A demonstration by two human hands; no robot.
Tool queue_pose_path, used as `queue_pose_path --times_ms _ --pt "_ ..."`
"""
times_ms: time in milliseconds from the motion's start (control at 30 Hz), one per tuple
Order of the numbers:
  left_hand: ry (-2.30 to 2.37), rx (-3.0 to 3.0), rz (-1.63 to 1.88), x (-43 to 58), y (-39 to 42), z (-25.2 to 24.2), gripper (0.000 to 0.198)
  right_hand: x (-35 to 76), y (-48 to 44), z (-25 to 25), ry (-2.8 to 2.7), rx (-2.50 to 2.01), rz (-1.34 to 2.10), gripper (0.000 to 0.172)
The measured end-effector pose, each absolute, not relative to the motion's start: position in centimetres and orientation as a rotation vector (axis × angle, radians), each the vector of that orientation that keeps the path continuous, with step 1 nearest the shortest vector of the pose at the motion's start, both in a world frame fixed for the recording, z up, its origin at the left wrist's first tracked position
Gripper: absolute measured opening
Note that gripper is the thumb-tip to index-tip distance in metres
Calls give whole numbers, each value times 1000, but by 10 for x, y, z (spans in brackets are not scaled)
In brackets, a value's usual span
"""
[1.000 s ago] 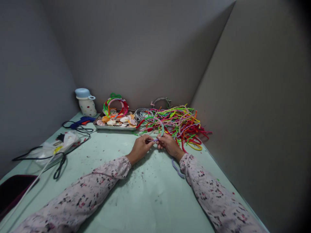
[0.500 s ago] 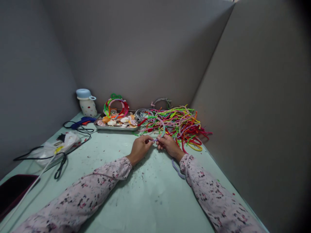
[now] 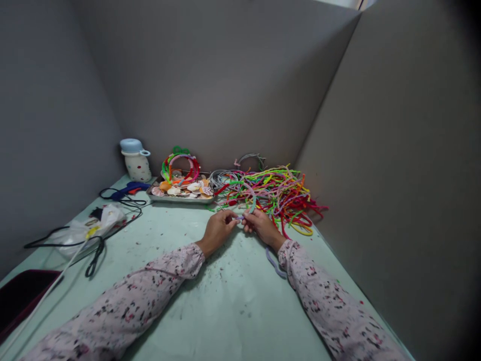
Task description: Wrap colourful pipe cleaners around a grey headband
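My left hand (image 3: pixel 220 231) pinches one end of a thin purple fuzzy stem (image 3: pixel 240 218) over the middle of the table. Close on its right, my right hand (image 3: pixel 262 225) has its fingers closed round the same stem. A curved pale green and lilac length (image 3: pixel 252 197) rises above the right fingers; whether it joins the purple piece I cannot tell. Another purple stem (image 3: pixel 275 263) lies on the table beside the right cuff. Behind the right hand spreads a heap of many-coloured fuzzy stems (image 3: pixel 281 188).
A metal tray (image 3: pixel 182 200) holds shells and coloured rings. Left of it stand a bottle (image 3: pixel 137 163) and blue-handled tool (image 3: pixel 130 190). Black cables, a plastic bag (image 3: pixel 75 234) and a dark container (image 3: pixel 28 296) are at the left. Grey walls enclose the mint table (image 3: pixel 225 316).
The view has shifted slightly, with the background a little lower in the picture. Both hands keep nearly the same place and hold.
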State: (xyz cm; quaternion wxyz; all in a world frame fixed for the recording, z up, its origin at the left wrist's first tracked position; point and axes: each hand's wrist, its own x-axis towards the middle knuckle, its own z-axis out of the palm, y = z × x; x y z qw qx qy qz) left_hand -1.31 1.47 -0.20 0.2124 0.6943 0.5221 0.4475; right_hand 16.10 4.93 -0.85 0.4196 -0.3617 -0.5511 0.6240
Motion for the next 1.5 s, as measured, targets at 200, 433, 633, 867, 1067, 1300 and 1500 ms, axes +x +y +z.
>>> queue_pose_path --times_ms 200,433,633,867,1067,1300,1500 --pt "1456 1946 1253 -13 14 -1 10 161 49 -9 -1380 -905 1563 25" --pt "1440 1948 1232 -14 12 1 9 161 49 -10 -1404 -914 1555 26" --pt "1446 1945 1232 -14 11 4 8 161 49 -9 -1412 -919 1551 27" --pt "1499 1946 1236 -13 11 3 9 160 48 -7 -1409 -914 1555 27" --pt "1519 1974 1217 -13 9 8 8 159 47 -5 -1422 -923 1540 28" --pt "1515 1989 1203 -14 11 6 10 158 45 -3 -1424 -934 1532 28" --pt "1517 1972 1223 -14 13 0 14 158 45 -2 -1413 -925 1542 28"
